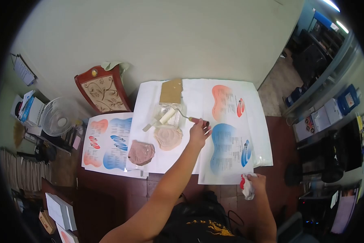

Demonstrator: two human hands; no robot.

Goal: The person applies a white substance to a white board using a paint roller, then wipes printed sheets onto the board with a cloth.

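My left hand (200,133) reaches across the white-covered table, its fingers closed around the handle of a paint roller (167,116). The roller's pale sleeve lies over a clear plastic tray (174,121). A whitish flat piece (147,127) sticks out at the tray's left side. My right hand (258,182), low at the table's front edge, grips a crumpled white-and-red cloth (247,188). In front of the tray lies a round beige cloth (168,138), with a folded mauve cloth (141,153) to its left. A brown board (171,93) sits behind the tray.
Printed sheets with red and blue shapes (224,152) cover the table's right side, and another printed sheet (109,141) is at left. A carved wooden chair (105,91) stands against the wall. A white fan (59,117) is farther left; a water dispenser (328,113) stands at right.
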